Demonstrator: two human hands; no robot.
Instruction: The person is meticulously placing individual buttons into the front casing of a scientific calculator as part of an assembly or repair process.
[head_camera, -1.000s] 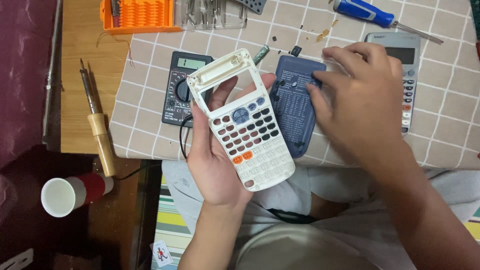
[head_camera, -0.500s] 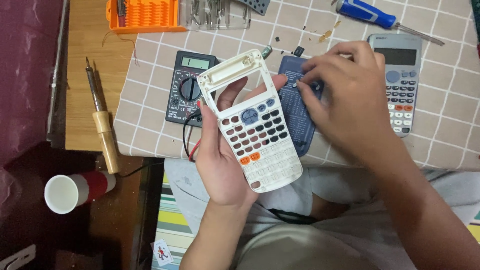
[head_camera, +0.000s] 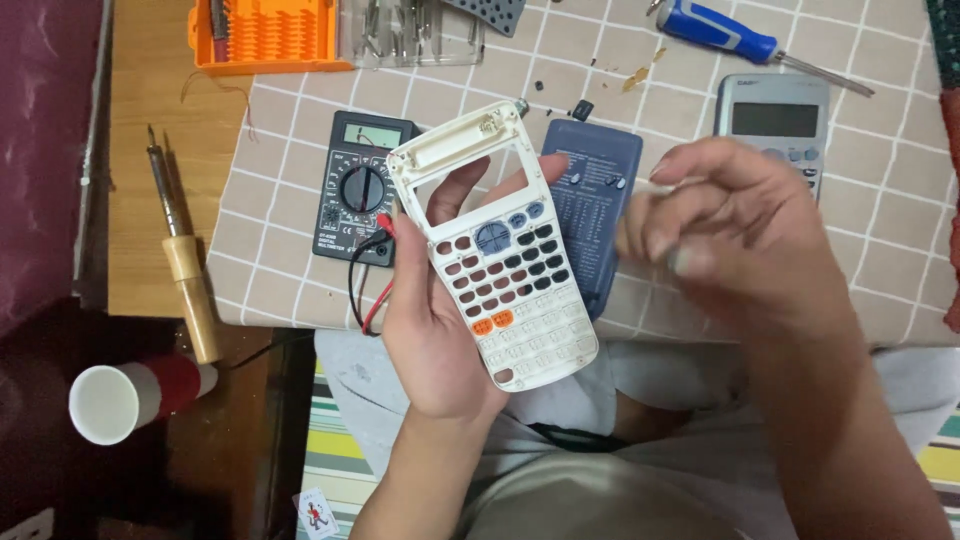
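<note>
The light is soft and even, a little warm, and it falls from above without hard shadows. The right hand (head_camera: 735, 235) is smeared by motion blur, its fingers unclear. The white calculator shell (head_camera: 497, 245) in the left hand (head_camera: 440, 320) stays sharp. The left edge near the paper cup (head_camera: 105, 403) is dim. There is no strong glare on the table (head_camera: 270, 270).

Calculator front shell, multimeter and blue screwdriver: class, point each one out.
calculator front shell (head_camera: 510, 300), head view, on its keypad.
multimeter (head_camera: 362, 188), head view, on its dial.
blue screwdriver (head_camera: 722, 30), head view, on its handle.
</note>
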